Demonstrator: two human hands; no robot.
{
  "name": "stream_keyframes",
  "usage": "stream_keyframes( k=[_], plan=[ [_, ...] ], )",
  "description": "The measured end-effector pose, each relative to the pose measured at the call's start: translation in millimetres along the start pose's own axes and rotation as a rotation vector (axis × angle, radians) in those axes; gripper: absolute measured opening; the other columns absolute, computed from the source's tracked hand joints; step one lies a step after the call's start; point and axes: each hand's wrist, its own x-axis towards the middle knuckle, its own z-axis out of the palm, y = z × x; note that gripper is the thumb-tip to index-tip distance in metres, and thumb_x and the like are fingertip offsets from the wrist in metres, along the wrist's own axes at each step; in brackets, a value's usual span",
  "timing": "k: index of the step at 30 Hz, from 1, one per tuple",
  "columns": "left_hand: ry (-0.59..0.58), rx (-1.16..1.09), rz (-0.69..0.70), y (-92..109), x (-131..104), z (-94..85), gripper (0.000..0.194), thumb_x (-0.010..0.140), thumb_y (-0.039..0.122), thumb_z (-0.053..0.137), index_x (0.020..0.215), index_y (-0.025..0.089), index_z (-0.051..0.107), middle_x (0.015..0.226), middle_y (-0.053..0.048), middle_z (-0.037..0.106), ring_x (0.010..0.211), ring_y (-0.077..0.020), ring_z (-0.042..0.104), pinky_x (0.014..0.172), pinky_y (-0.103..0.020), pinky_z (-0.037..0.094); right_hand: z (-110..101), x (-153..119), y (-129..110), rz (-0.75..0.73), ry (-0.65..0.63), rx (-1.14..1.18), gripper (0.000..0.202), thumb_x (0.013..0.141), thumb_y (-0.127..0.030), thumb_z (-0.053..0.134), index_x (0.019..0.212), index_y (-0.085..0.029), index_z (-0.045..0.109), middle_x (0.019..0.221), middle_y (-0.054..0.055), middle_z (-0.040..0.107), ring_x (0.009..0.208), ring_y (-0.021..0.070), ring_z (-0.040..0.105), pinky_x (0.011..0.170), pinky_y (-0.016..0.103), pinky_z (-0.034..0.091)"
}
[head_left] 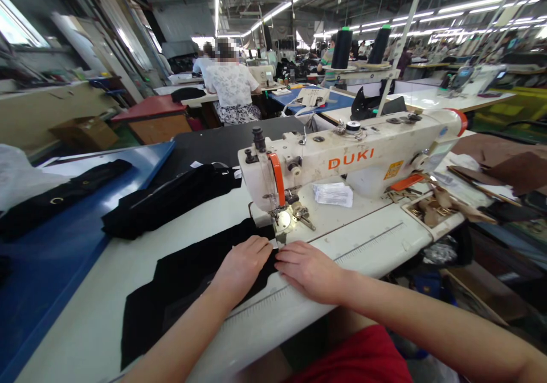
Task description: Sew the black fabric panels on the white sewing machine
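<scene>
A piece of black fabric lies on the white sewing table, its right end by the needle area of a white sewing machine marked DUKI. My left hand presses on this end with bent fingers, close to a small white label. Just to its right, my right hand has its fingers together on the fabric's edge; the thumb is hidden. A lit spot shines beside the presser foot. Behind the hands, on the machine bed, rests a stack of white labels.
Another black fabric bundle lies to the left, beside a blue surface with more black pieces. At right stands a tray of small metal and brown parts. A printed ruler runs along the table's front. Other people sit farther back.
</scene>
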Motion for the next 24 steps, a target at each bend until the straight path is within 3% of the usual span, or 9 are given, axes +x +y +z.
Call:
stream_keyframes(
  k=[6,12,24],
  plan=[
    [0.08,0.057,-0.016,2.4,-3.6,6.4,0.025,0.087,0.001,0.042,0.093,0.013,0.063,0.096,-0.01,0.068,0.089,-0.0224,0.063,0.074,-0.033,0.055,1.8,-1.4,0.6,-0.003,0.01,0.018,0.02,0.095,-0.017,0.048,0.104,-0.013,0.066,0.11,0.012,0.067,0.107,0.0209,0.057,0.095,0.036,0.045],
    [0.136,0.006,0.021,0.4,-4.3,6.8,0.031,0.088,0.001,0.037,0.099,0.013,0.064,0.098,-0.01,0.068,0.093,-0.0218,0.063,0.084,-0.034,0.054,2.1,-1.8,0.4,0.002,0.014,0.021,0.02,0.095,-0.016,0.049,0.104,-0.013,0.066,0.111,0.012,0.067,0.108,0.0211,0.057,0.096,0.036,0.046],
    [0.113,-0.046,0.002,-1.4,-4.2,8.1,0.03,0.09,0.003,0.037,0.1,0.014,0.063,0.098,-0.009,0.068,0.095,-0.0212,0.062,0.084,-0.034,0.054,3.1,-2.2,0.7,0.0,0.016,0.028,0.02,0.094,-0.015,0.049,0.104,-0.012,0.066,0.112,0.013,0.067,0.107,0.021,0.057,0.096,0.036,0.045]
  ],
)
